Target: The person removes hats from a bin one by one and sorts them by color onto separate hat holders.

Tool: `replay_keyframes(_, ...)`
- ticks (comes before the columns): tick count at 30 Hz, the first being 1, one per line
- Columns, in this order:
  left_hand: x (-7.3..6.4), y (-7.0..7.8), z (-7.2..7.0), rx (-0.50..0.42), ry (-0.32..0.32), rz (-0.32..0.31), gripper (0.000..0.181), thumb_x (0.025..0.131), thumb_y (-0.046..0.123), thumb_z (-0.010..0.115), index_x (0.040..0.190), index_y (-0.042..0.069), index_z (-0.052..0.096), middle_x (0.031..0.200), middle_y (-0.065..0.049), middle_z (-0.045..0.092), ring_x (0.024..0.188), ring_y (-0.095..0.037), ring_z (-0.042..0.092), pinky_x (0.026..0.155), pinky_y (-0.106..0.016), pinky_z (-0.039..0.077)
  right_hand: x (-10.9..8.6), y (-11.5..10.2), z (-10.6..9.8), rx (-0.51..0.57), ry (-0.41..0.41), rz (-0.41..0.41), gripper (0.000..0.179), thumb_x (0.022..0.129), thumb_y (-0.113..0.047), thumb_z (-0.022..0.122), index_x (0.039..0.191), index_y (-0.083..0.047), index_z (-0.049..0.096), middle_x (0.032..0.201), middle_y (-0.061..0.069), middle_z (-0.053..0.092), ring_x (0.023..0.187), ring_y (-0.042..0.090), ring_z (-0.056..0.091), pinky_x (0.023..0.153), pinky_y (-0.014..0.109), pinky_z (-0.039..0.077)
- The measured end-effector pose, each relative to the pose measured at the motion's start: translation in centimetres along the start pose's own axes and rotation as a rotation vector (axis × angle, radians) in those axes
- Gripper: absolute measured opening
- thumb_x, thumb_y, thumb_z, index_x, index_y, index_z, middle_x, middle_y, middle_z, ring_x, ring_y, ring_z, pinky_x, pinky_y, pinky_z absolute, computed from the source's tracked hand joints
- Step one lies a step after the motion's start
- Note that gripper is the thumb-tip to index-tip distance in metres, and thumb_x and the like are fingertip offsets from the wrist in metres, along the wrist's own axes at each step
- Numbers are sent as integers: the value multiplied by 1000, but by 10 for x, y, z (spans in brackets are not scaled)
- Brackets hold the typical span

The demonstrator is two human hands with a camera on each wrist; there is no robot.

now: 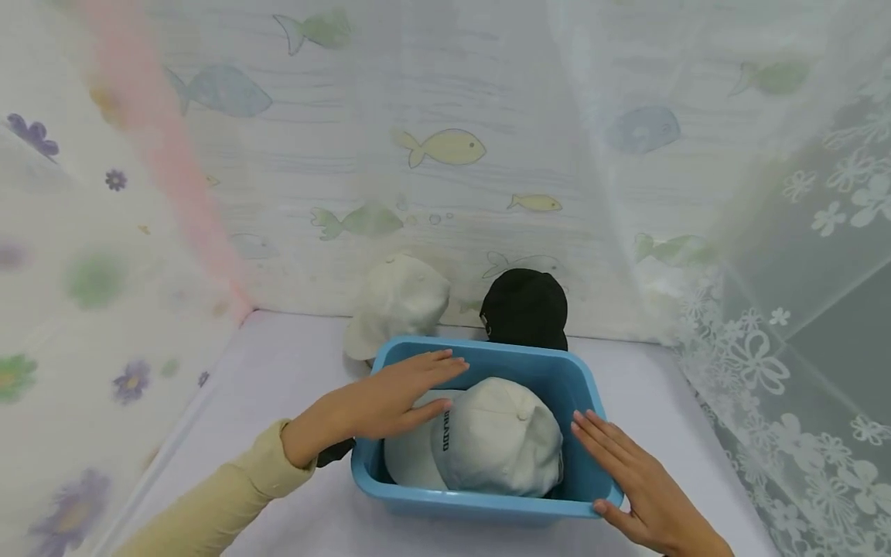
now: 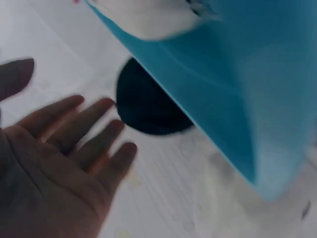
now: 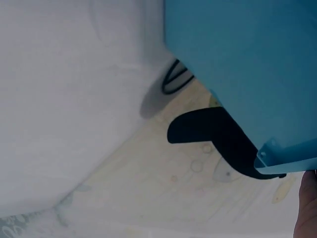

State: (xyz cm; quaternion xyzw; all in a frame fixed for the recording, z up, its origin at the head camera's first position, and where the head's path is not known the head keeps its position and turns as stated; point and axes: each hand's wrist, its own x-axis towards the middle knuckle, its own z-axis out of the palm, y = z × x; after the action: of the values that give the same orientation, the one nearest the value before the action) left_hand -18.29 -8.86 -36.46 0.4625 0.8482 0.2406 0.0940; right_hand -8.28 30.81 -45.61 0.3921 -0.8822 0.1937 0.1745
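A pale cap (image 1: 501,441) with dark lettering lies in a blue plastic bin (image 1: 480,504), its brim toward the left. My left hand (image 1: 393,402) is over the bin's left side, fingers extended above the brim, holding nothing. In the left wrist view that hand (image 2: 64,158) shows spread fingers and an empty palm. On the other side, my right hand (image 1: 636,472) has straight fingers at the bin's right rim and its thumb by the near right corner. Only a bit of the right hand (image 3: 307,208) appears in the right wrist view, right at the rim.
Behind the bin, a white cap (image 1: 411,294) stands left and a black cap (image 1: 525,309) right, near the back curtain (image 1: 445,193) printed with fish. A white cloth (image 1: 292,348) covers the table. Sheer floral fabric (image 1: 759,363) hangs at the right.
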Motion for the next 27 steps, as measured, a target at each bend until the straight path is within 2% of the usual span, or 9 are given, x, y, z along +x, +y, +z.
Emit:
replay_keyframes(4,12,7,-4,11,-36,16,58,108,36,50,158,10,37,163,-5,37,155,-23,24,123,-46,29,0,1,-1,2,13,0,71,105,-49,48,152,4,42,161,15,39,153,25,29,125,20,15)
replay_keyframes(7,23,10,-3,4,-77,24,57,109,37,49,158,12,38,164,-4,37,155,-22,24,124,-44,29,-1,2,-1,9,7,7,71,104,-48,50,152,4,42,161,15,39,154,24,28,124,19,15)
replay_keyframes(14,51,5,9,-77,-166,52,57,109,41,46,158,13,39,162,-1,38,154,-20,27,124,-42,28,0,1,1,7,8,-9,71,104,-48,50,152,4,42,160,16,40,153,25,29,125,22,15)
replay_keyframes(18,67,-2,20,-154,-207,76,59,107,42,51,156,12,41,161,-2,41,152,-19,32,123,-42,31,0,0,1,5,0,12,71,103,-46,53,153,2,41,161,15,39,153,24,29,125,21,15)
replay_keyframes(23,82,-5,34,-227,-247,64,64,101,41,62,155,13,43,160,-2,43,148,-16,39,120,-37,36,-2,-1,0,-3,-16,49,72,100,-43,59,155,-1,40,162,12,38,154,21,27,124,17,14)
replay_keyframes(27,89,-4,42,-204,-258,42,69,97,41,68,156,14,43,162,-6,39,150,-20,35,121,-39,34,-1,-1,0,-4,1,37,70,102,-46,55,154,0,41,161,13,40,153,23,29,124,19,14)
